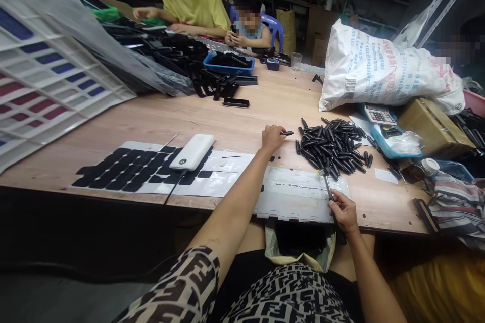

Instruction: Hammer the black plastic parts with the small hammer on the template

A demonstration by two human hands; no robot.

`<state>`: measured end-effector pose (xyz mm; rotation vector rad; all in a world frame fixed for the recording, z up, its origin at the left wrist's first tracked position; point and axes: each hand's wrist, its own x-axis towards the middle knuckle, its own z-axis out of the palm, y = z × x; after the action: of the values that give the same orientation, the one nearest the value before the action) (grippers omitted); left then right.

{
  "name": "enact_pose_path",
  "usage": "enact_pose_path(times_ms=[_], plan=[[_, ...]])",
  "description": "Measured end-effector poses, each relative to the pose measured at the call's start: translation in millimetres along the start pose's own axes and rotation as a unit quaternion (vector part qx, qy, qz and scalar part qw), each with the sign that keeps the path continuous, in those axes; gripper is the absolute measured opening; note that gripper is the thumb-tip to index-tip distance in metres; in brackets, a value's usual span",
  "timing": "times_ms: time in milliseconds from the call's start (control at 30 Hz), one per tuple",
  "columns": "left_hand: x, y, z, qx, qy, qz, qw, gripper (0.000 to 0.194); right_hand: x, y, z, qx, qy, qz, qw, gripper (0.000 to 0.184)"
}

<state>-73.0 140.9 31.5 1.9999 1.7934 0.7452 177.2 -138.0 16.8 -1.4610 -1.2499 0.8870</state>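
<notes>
My left hand [272, 137] reaches over the wooden table [159, 116] and pinches a small black part [287, 133] at the left edge of a pile of black cylindrical parts [333, 145]. My right hand [343, 210] sits at the table's near edge, closed on a thin metal tool [328, 185] that points up toward the pile. Under both hands lies a white sticker sheet [295, 194]. Left of it, a sheet carries several black adhesive pads [129, 169], and a white power bank [192, 151] rests on top.
A big white sack [382, 68], a calculator [379, 113] and a cardboard box [432, 126] crowd the right side. Stacked colour trays [45, 75] stand at left. Two other people sit at the far end behind black parts and a blue tray [227, 63]. A bag [299, 247] hangs below the edge.
</notes>
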Motion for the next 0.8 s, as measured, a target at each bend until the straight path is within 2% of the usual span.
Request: enact_pose_path(times_ms=[67, 133, 267, 333, 467, 600, 800], plan=[[-26, 8, -7.5, -0.063, 0.02, 0.013, 0.998, 0.02, 0, 0, 0, 0.002, 0.001, 0.003, 1.0, 0.042], [-60, 20, -7.4, -0.128, -0.001, 0.059, 0.99, 0.021, -1, 1, -1, 0.007, 0.011, 0.005, 1.0, 0.043], [-123, 45, 18.8, -0.189, -0.114, 0.103, 0.97, 0.016, -2, 3, -2, 0.024, 0.04, -0.001, 0.999, 0.044], [-141, 50, 36.3, -0.18, -0.138, 0.118, 0.967, 0.017, -2, 3, -2, 0.024, 0.043, -0.004, 0.999, 0.044], [-148, 49, 54.8, -0.149, -0.122, 0.138, 0.972, 0.022, -2, 0, 0, 0.008, 0.029, -0.001, 1.0, 0.043], [-145, 47, 53.5, -0.146, -0.118, 0.146, 0.971, 0.022, -2, -5, 2, -0.018, 0.02, 0.004, 1.0, 0.044], [-146, 50, 52.0, -0.164, -0.115, 0.121, 0.972, 0.018, -6, -13, 1, -0.049, 0.027, 0.004, 0.998, 0.044]])
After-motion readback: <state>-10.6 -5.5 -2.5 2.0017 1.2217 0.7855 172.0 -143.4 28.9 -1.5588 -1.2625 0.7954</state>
